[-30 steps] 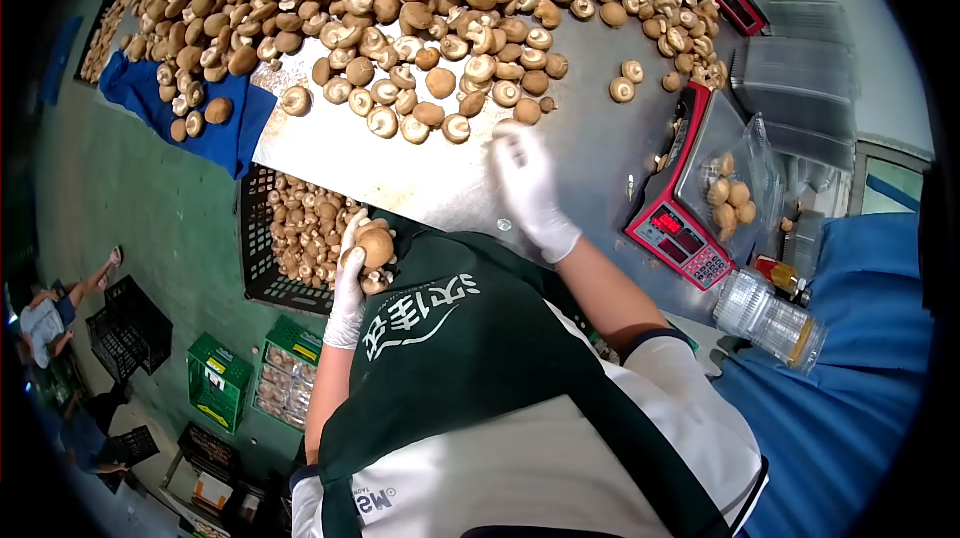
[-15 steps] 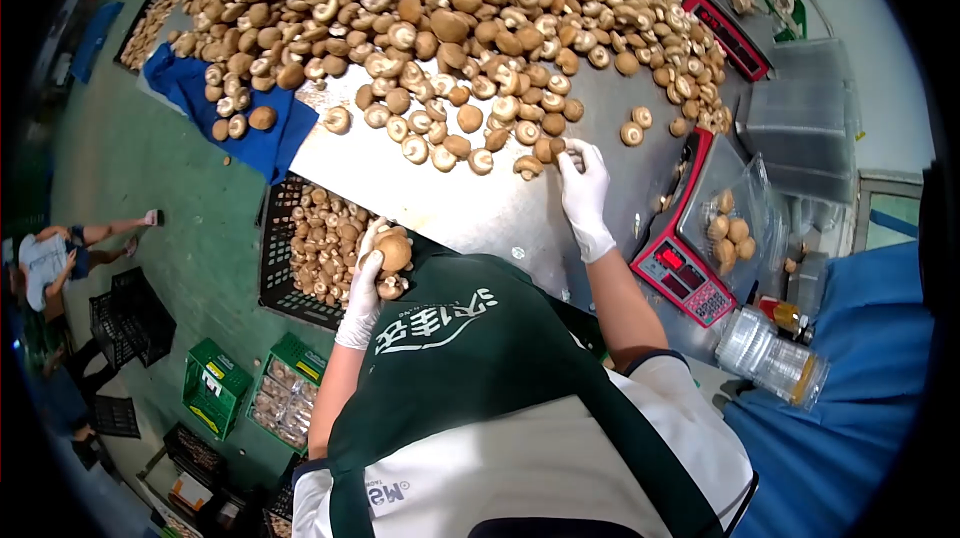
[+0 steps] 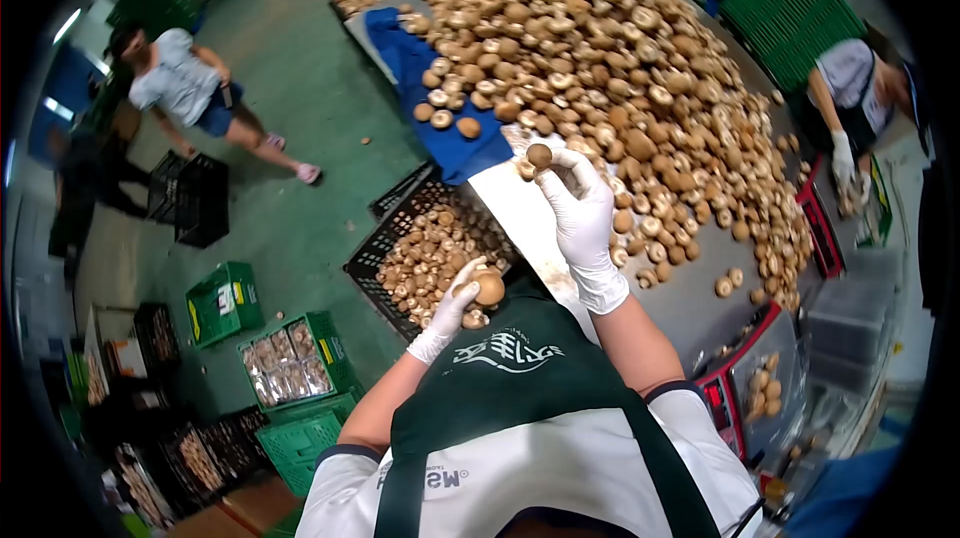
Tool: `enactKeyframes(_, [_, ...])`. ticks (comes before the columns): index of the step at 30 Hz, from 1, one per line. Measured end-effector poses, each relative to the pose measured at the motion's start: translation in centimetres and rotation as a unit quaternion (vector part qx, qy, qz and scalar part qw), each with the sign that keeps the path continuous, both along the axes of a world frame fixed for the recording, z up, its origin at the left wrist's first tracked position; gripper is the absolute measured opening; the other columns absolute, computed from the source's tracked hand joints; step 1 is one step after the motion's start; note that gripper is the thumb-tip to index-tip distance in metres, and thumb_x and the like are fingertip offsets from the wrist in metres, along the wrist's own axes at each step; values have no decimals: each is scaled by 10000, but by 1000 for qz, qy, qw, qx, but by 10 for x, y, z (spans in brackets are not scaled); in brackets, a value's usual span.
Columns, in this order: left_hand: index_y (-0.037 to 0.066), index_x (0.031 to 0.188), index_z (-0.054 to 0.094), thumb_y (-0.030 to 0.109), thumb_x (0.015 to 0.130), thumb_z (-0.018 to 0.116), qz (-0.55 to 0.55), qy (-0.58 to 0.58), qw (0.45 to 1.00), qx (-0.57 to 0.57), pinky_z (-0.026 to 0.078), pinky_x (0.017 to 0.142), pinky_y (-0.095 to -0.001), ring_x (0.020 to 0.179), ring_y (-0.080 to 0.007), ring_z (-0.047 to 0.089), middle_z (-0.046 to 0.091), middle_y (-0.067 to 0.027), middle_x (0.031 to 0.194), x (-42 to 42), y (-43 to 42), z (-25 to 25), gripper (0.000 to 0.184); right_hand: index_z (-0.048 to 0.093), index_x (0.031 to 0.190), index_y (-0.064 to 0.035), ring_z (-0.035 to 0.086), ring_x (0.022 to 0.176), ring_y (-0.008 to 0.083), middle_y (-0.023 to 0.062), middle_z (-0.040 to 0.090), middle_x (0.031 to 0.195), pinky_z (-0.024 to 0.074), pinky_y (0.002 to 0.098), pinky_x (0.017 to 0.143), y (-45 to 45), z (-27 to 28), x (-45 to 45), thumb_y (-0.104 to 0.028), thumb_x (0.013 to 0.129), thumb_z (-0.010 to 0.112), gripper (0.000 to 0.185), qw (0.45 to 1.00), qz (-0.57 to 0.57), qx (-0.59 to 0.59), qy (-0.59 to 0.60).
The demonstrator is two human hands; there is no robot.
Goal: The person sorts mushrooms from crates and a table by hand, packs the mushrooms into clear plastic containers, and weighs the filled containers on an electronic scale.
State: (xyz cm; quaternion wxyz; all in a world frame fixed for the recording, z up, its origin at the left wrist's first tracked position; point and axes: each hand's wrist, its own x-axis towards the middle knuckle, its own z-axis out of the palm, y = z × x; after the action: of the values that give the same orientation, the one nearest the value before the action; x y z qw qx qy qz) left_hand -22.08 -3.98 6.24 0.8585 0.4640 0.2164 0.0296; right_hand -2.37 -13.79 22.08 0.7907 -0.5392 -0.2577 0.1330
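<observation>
My left hand, in a white glove, curls around mushrooms, one large brown-capped mushroom and at least one smaller one below it, close to my apron. Just left of it, a black crate holds many mushrooms. Raised over the edge of the metal table, my gloved right hand pinches a small brown mushroom between thumb and fingers. A large heap of mushrooms covers much of the table beyond. Several mushrooms lie on a blue cloth at the table's left side.
A red scale with bagged mushrooms stands at right, another red scale behind it. A gloved co-worker bends there. At left, a person stands near black crates. Green crates sit on the floor.
My view has swung, showing more of the left floor and the co-worker at right. My right hand has lifted a mushroom off the table and brought it left; my left hand still holds mushrooms.
</observation>
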Motion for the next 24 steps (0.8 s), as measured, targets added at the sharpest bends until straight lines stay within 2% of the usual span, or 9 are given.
enactKeyframes(3, [86, 1480, 329, 315, 937, 588, 45, -34, 997, 59, 567, 607, -239, 950, -162, 653, 536, -132, 1340, -8, 4, -24, 644, 643, 1073, 19, 612, 896, 87, 26, 665, 983, 487, 236, 815, 25, 18, -20, -24, 909, 654, 169, 999, 47, -8, -1])
enactKeyframes(5, [84, 1478, 361, 296, 960, 562, 39, -3, 999, -3, 457, 1001, -304, 1216, -203, 550, 528, -115, 1364, -15, 8, -7, 594, 649, 1046, 9, 607, 881, 88, 17, 660, 969, 482, 229, 795, 36, 20, -27, -26, 900, 666, 152, 997, 75, -30, -12])
enactKeyframes(7, [89, 1470, 389, 313, 956, 573, 79, -43, 994, 55, 374, 1085, -334, 1259, -207, 508, 526, -104, 1372, -13, 8, -20, 590, 642, 1027, 3, 603, 873, 98, 9, 645, 966, 479, 232, 787, 44, 22, -31, -11, 892, 662, 137, 993, 61, -66, -83])
enactKeyframes(10, [103, 1465, 416, 324, 953, 580, 98, -43, 994, 33, 267, 1144, -350, 1343, -212, 412, 523, -79, 1377, -15, 12, -16, 582, 626, 1037, 8, 596, 906, 98, 14, 635, 977, 478, 243, 820, 58, 26, -39, 13, 895, 652, 144, 991, 121, -50, -23])
enactKeyframes(11, [119, 1468, 409, 328, 949, 587, 105, -31, 993, 36, 451, 999, -310, 1180, -188, 555, 531, -72, 1366, -17, 12, -12, 588, 626, 1034, 9, 594, 910, 96, 13, 635, 980, 478, 243, 825, 61, 25, -38, 17, 895, 650, 141, 990, 124, -58, -22])
enactKeyframes(13, [155, 1474, 397, 331, 946, 593, 89, -12, 996, -14, 547, 664, -219, 815, -113, 640, 544, -57, 1347, -22, 15, 2, 590, 628, 1037, 11, 594, 919, 95, 15, 639, 980, 478, 243, 838, 72, 25, -33, 21, 897, 648, 143, 988, 142, -42, -43])
enactKeyframes(16, [202, 1487, 369, 320, 955, 595, 116, -17, 993, -32, 487, 470, -176, 548, -51, 540, 569, -54, 1307, -15, 13, -28, 591, 620, 1054, 22, 575, 852, 97, 24, 618, 937, 478, 244, 801, 89, 36, -35, -29, 923, 631, 141, 988, 141, -39, -58])
enactKeyframes(20, [194, 1479, 380, 294, 979, 571, 132, -38, 990, -5, 500, 502, -166, 787, -74, 619, 556, -66, 1333, -14, 13, -40, 545, 616, 1027, 28, 573, 800, 104, 40, 616, 884, 473, 240, 776, 103, 51, -42, -69, 939, 625, 131, 987, 141, -30, -75])
enactKeyframes(24, [185, 1478, 375, 317, 1003, 535, 126, -9, 992, -23, 492, 493, -180, 774, -92, 643, 565, -66, 1303, -16, 16, -49, 518, 633, 1028, 32, 562, 782, 94, 34, 621, 863, 466, 235, 756, 115, 65, -51, -71, 945, 624, 133, 986, 153, -14, -62])
